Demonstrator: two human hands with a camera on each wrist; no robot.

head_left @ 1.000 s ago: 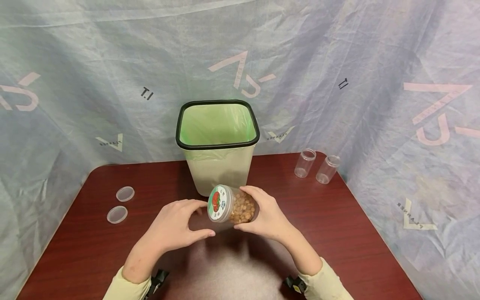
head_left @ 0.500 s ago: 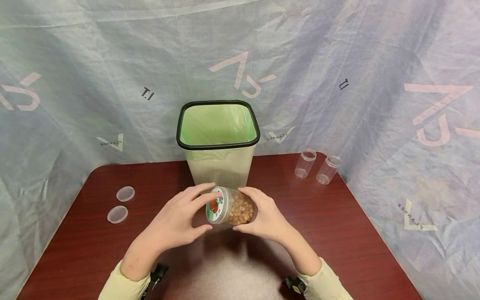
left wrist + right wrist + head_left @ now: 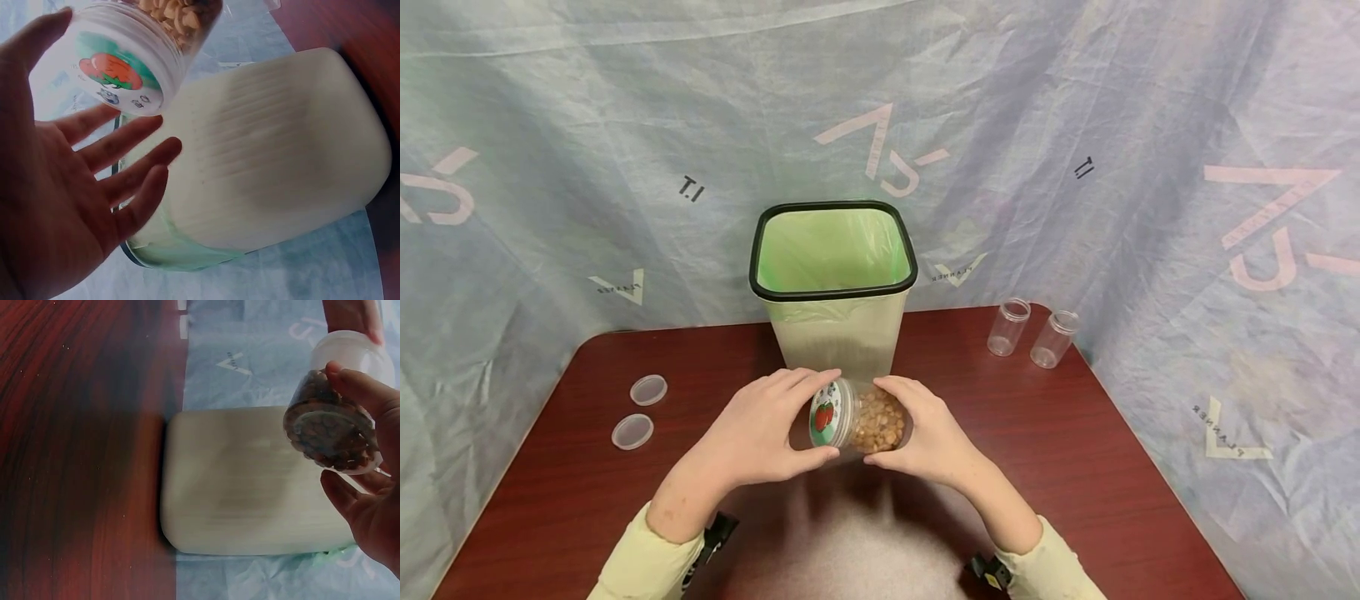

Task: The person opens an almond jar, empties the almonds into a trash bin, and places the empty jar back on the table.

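Observation:
A clear plastic jar [image 3: 878,418] of small tan-brown, nut-like pieces is held on its side above the table. Its lid [image 3: 824,417] points left and bears a green and white label with a red fruit. My right hand [image 3: 934,435] grips the jar body near its base, thumb below and fingers above. Around the lid's edge, my left hand [image 3: 756,429] has its thumb at the bottom and fingertips at the top. In the left wrist view the lid [image 3: 119,69] sits between thumb and fingertips, and the lower fingers are off it.
Behind the hands stands a pale waste bin [image 3: 838,337] with a black rim and green liner. Two clear uncapped jars [image 3: 1009,327] stand at the back right. Two translucent lids [image 3: 649,389] lie at left on the dark red table [image 3: 572,492]. Printed cloth [image 3: 685,108] hangs behind.
My left hand has moved in from the left until its thumb and fingertips meet the lid's edge. The right hand keeps its grip, and the jar has turned slightly.

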